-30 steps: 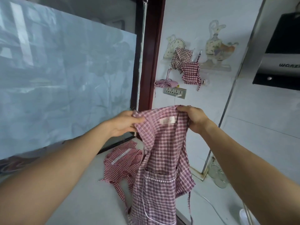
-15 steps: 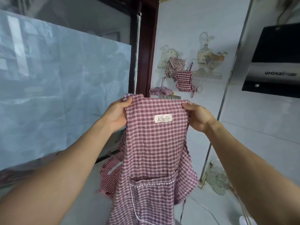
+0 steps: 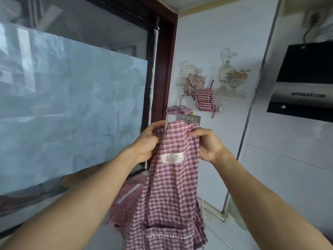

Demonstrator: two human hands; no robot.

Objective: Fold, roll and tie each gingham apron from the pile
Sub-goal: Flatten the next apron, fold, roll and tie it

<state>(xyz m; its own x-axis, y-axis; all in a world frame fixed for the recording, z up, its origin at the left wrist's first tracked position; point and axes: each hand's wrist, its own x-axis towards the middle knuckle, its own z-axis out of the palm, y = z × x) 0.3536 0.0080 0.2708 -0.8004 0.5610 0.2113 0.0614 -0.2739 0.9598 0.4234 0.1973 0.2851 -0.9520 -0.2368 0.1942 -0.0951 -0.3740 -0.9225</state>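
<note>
A red-and-white gingham apron (image 3: 171,192) with a cream label and a front pocket hangs in the air in front of me. My left hand (image 3: 147,141) pinches its top left edge and my right hand (image 3: 207,143) grips its top right edge, the two hands close together so the top is bunched and narrow. Behind it, a second gingham apron (image 3: 126,201) of finer check lies crumpled on the white counter (image 3: 59,210). Three rolled, tied gingham bundles hang on the wall: one (image 3: 178,111) above the socket, two (image 3: 203,99) on hooks.
A frosted window (image 3: 72,105) with a dark red frame (image 3: 168,73) fills the left. A black range hood (image 3: 304,85) juts out at the right. A power socket (image 3: 189,119) sits on the wall behind the apron, and a white cable (image 3: 204,210) runs down to the counter.
My hands have come closer together, narrowing the spread top of the apron. The label now sits lower, below my hands. My view has tilted upward.
</note>
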